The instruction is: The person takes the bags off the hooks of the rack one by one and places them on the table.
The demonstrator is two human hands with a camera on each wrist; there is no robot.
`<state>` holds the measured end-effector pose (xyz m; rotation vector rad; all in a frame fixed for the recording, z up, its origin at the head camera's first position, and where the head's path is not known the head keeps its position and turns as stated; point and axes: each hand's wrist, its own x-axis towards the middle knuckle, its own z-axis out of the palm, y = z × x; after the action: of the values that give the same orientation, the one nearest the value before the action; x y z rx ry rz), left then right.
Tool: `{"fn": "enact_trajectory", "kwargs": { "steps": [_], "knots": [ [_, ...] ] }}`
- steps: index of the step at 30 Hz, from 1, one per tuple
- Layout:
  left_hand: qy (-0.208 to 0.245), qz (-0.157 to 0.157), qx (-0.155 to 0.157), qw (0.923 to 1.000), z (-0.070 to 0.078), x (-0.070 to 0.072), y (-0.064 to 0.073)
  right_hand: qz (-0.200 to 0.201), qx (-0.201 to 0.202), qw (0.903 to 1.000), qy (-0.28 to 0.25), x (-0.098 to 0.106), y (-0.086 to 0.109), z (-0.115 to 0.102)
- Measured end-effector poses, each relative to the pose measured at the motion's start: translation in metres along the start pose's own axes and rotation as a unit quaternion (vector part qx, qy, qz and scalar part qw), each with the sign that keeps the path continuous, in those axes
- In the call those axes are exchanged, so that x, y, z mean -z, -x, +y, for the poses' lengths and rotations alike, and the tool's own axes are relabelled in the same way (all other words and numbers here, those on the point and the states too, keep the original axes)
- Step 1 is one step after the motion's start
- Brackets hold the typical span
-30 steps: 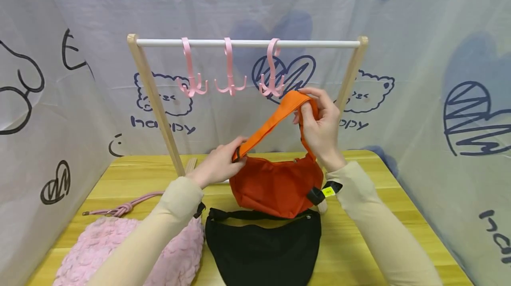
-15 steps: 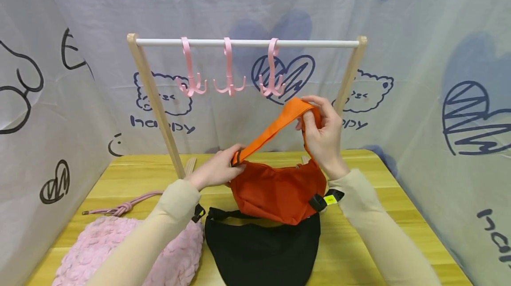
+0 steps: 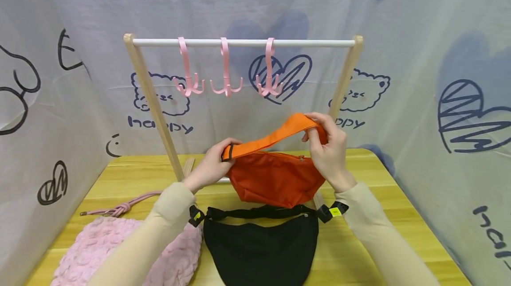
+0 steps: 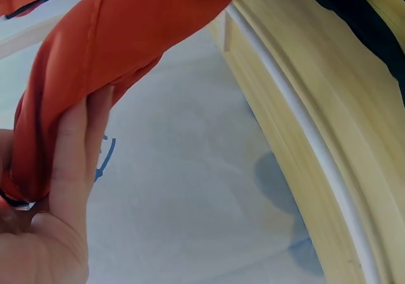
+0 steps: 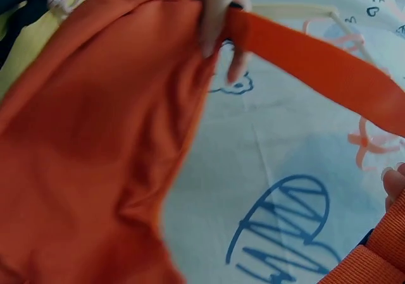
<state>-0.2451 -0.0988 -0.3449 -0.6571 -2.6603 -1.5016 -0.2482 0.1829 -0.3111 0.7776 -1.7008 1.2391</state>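
An orange-red shoulder bag (image 3: 275, 179) is held up between both hands, its body off the table. My left hand (image 3: 213, 162) grips the bag's left end where the bright orange strap (image 3: 259, 144) meets it by a black buckle. In the left wrist view, the fingers (image 4: 69, 157) lie along the bag's fabric. My right hand (image 3: 331, 148) pinches the strap near its right side, so it bends up in a peak there. Below the held bag lies a black bag (image 3: 261, 250), and at the left a fluffy pink bag (image 3: 108, 241), partly behind the left forearm.
Behind the hands stands a wooden rack with a white rail (image 3: 311, 43). Three pink hooks (image 3: 226, 73) hang from the rail. A knotted pink strap (image 3: 123, 207) lies on the wooden table (image 3: 383, 228). Printed cloth (image 3: 407, 77) surrounds the table.
My right hand has lowered and moved slightly right with the strap, which now arches lower and flatter. The left hand has shifted a little left, still gripping the bag's end.
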Motion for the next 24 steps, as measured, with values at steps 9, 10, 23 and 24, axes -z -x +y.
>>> {"fn": "enact_trajectory", "kwargs": {
  "steps": [9,10,23,24],
  "knots": [
    [0.117,0.020,0.008,0.9929,0.005,-0.001,-0.001,-0.023,-0.007,0.9994,0.026,0.019,0.021,0.019],
    [0.126,0.019,0.006,0.9919,0.006,-0.001,-0.001,-0.028,-0.010,0.9990,0.034,0.021,0.024,0.021],
    [0.230,-0.020,-0.015,0.9729,0.019,-0.004,-0.002,-0.122,-0.093,0.9827,0.105,0.038,0.069,0.050],
    [0.236,-0.022,-0.016,0.9714,0.020,-0.005,-0.002,-0.133,-0.104,0.9804,0.102,0.038,0.073,0.051]
  ]
}}
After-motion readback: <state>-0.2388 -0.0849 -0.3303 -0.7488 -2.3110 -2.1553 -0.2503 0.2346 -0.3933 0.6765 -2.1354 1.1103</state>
